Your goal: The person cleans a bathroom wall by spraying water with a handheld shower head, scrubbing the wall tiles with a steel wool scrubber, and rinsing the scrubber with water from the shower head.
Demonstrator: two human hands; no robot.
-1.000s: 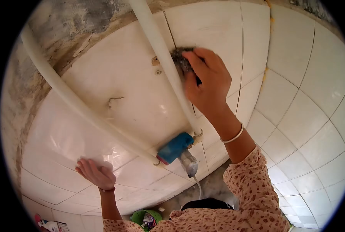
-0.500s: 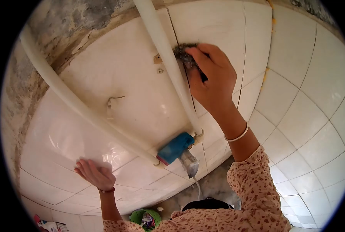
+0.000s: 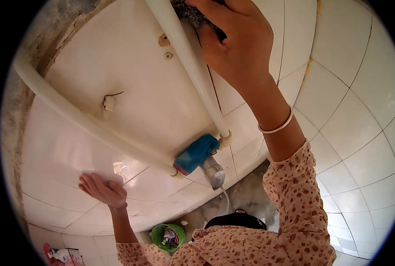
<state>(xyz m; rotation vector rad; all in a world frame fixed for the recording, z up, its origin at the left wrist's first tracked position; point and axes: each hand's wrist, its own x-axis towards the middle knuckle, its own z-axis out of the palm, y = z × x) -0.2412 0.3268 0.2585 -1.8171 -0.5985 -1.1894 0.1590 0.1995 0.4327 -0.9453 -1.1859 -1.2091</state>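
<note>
Scourer in right hand grip

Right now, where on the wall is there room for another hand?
Bare white tile lies between the two white pipes, and right of the right hand holding the grey scrubber. It's crowded around the blue tap. The left hand presses tile below.
</note>
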